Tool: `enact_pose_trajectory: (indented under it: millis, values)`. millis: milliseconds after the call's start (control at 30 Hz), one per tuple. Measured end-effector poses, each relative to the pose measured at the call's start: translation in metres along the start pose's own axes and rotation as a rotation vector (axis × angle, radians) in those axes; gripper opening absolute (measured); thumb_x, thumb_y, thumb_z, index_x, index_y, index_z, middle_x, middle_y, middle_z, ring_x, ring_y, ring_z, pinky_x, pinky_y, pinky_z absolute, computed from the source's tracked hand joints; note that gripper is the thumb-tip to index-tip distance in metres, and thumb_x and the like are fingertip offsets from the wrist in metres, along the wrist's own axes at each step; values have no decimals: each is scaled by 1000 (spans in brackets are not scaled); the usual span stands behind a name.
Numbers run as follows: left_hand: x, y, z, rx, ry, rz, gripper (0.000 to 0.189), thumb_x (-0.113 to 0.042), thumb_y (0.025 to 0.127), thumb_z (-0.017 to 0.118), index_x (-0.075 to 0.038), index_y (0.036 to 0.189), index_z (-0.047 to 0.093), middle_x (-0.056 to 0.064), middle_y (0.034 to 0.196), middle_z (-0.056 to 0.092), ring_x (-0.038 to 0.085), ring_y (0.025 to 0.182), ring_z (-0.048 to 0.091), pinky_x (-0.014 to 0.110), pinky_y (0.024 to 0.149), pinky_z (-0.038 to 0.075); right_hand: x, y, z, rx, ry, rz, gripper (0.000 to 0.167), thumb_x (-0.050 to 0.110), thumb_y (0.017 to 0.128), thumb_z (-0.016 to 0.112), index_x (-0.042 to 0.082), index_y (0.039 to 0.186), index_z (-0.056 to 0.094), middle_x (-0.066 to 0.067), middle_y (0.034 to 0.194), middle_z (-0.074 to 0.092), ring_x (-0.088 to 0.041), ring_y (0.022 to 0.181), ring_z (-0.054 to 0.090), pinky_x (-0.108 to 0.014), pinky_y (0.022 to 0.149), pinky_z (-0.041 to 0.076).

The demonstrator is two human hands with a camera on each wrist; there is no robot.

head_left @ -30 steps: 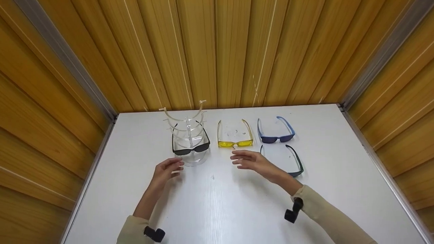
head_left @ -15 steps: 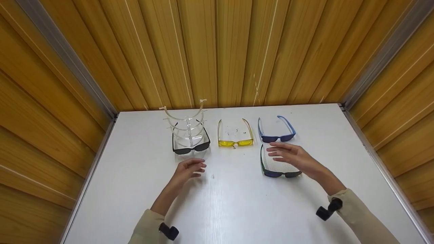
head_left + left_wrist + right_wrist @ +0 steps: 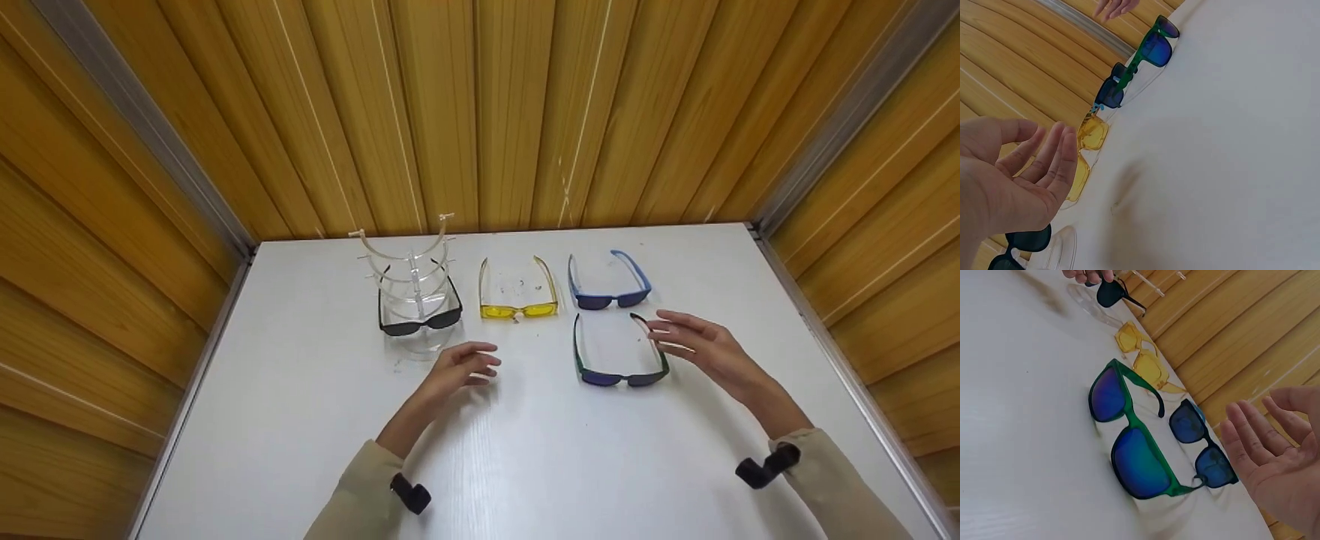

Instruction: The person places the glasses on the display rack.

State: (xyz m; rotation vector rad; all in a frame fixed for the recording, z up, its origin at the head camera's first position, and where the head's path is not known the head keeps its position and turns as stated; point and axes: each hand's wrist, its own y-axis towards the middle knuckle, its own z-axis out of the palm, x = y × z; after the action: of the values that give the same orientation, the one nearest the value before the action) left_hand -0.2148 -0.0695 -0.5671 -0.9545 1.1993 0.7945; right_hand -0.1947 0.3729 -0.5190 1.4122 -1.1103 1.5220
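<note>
My right hand hovers at the right temple arm of the green sunglasses, its fingers loosely bent around nothing; the right wrist view shows it apart from them. Behind these lie the blue sunglasses. My left hand is held above the table with relaxed fingers and holds nothing. It is in front of the yellow glasses and right of a clear tiered display stand. Black sunglasses sit low on that stand. In the left wrist view, the green sunglasses have blue mirrored lenses.
All the glasses stand on a white table with their temple arms pointing back. A yellow wood-look panel wall rises along its back edge, with similar walls at both sides. Black wrist cameras sit on both sleeves.
Both hands have moved to the right. The left passed from beside the clear stand to in front of the yellow glasses; the right crossed over the green sunglasses to their right side. The glasses stay put.
</note>
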Motion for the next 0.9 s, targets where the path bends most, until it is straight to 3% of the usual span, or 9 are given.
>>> enact_pose_trajectory:
  millis: [200,500,600,733,900]
  values:
    - [1,13,22,46,-34,-17,40,-8,103,55,10,139,53,23,119,73,26,102,74,55,104,55,-13,-12,-21,-22,37,4,42,11,109,46,5,150,47,4,137,68,-8,124,65,-21,104,54]
    - [10,33,60,66,-45,-96,42,-5,102,55,5,143,53,28,129,67,25,103,74,43,99,60,-37,-18,-34,-40,140,102,35,7,108,48,18,139,58,5,132,70,-8,121,67,-23,103,54]
    - [12,41,73,61,-55,-125,45,-4,102,57,3,146,51,27,134,64,27,107,73,40,98,60,-43,-18,-33,-65,160,158,41,8,107,51,10,148,50,5,131,71,-9,121,68,-24,104,54]
    - [12,50,88,35,-67,-150,51,-2,100,60,-2,149,49,23,138,62,32,116,69,38,98,60,-50,-16,-30,-108,129,231,67,13,105,58,-2,160,23,9,129,69,-7,120,67,-26,106,53]
    - [15,61,102,12,-71,-184,56,-1,98,61,-9,152,48,19,142,59,32,120,67,36,99,60,-59,-14,-24,-116,84,281,76,17,103,62,-1,161,17,11,129,67,-3,119,66,-23,106,53]
